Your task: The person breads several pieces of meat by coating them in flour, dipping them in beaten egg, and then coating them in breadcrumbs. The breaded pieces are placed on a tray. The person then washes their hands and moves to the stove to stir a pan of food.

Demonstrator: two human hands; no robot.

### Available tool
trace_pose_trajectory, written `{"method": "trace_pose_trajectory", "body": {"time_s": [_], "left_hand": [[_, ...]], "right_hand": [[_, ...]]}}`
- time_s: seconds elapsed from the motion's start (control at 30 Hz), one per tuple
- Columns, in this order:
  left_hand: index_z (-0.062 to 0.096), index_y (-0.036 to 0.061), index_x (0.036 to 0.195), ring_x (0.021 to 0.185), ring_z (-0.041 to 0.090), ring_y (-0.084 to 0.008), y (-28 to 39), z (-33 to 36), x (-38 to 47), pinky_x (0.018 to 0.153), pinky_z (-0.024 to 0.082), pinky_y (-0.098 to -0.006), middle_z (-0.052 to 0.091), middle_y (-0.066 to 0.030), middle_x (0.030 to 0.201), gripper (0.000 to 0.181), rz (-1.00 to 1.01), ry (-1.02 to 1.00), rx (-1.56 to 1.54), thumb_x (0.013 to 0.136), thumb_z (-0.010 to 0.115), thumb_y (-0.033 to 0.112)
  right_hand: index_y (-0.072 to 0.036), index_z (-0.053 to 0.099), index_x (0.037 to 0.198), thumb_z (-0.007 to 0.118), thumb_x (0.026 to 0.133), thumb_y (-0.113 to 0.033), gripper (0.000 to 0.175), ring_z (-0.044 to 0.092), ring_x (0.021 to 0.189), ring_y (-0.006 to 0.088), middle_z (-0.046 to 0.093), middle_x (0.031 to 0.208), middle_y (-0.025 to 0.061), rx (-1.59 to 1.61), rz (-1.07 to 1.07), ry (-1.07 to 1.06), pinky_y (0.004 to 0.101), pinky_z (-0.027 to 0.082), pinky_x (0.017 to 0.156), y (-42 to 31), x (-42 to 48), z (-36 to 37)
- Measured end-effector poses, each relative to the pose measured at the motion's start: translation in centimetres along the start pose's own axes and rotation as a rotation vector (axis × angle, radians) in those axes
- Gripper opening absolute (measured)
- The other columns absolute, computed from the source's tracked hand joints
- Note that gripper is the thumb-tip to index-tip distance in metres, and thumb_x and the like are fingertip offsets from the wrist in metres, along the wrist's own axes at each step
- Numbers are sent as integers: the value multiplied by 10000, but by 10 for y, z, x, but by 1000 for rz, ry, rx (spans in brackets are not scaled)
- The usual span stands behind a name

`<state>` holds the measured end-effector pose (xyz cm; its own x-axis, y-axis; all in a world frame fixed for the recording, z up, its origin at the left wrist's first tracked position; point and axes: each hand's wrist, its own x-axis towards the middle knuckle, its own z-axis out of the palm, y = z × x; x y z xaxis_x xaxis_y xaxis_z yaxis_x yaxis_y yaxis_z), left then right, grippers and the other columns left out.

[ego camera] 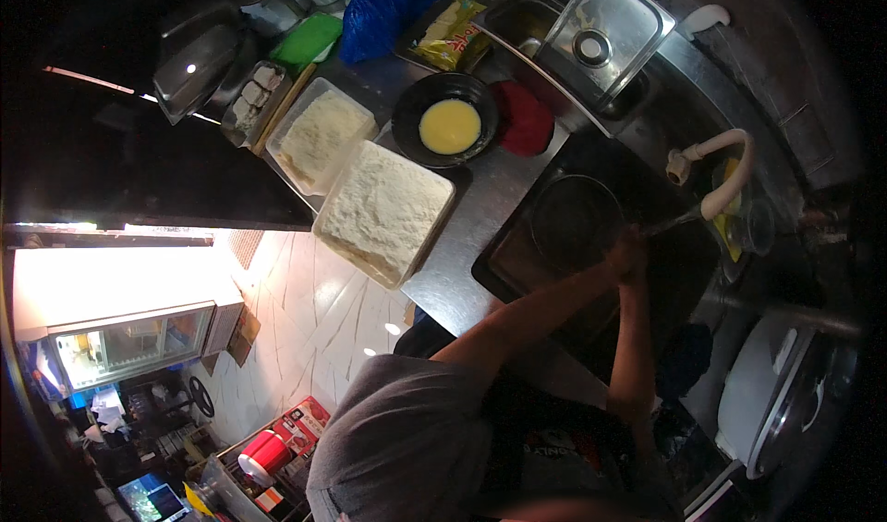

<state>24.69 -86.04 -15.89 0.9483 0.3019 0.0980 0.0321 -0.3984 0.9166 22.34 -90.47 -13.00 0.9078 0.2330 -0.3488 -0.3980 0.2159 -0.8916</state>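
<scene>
My left hand [619, 253] and my right hand [635, 239] meet close together at the right side of a dark round pan or pot [576, 220]. Deep shadow hides the fingers, so I cannot tell what they hold. A thin grey streak, perhaps water or a metal part, runs from the hands to a pale curved pipe or hose [741, 149]. Left of the pan, a black bowl [409, 130] holds yellow liquid [450, 127]. A larger tub of white powder [388, 210] and a smaller tub of pale crumbs [322, 134] stand farther left.
A steel pan lid [624, 19] lies across steel wells at the top. Around the bowl are a red cloth or pad [525, 116] and a yellow packet [450, 37] on a tray. A tray of whitish pieces [256, 96] is upper left; a large white cooker [759, 383] stands lower right.
</scene>
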Motion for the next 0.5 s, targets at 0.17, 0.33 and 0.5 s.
{"method": "trace_pose_trajectory", "body": {"time_s": [0.17, 0.33, 0.5], "left_hand": [[508, 4, 1116, 786, 633, -310, -32, -62, 5, 705, 503, -443, 631, -126, 930, 312, 0, 41, 54, 906, 454, 227], [501, 1, 1165, 815, 630, -343, 48, -93, 1, 760, 498, -459, 642, -146, 961, 357, 76, -76, 108, 881, 480, 216], [560, 25, 1115, 824, 628, -344, 71, -94, -25, 757, 498, -447, 650, -146, 942, 327, 163, 398, 110, 844, 517, 202]], "right_hand": [[-52, 476, 1236, 488, 926, -191, 340, 569, 958, 220, 579, 1069, 102, -987, -543, -99, 355, 470, 845, -23, -24, 87], [-91, 454, 1271, 455, 942, -273, 377, 514, 1105, 225, 534, 1214, 84, -869, -454, -24, 373, 419, 958, 19, 17, -2], [-54, 510, 1199, 513, 913, -279, 364, 556, 1044, 251, 573, 1145, 107, -1206, -374, 71, 379, 451, 909, -2, 26, 19]]}}
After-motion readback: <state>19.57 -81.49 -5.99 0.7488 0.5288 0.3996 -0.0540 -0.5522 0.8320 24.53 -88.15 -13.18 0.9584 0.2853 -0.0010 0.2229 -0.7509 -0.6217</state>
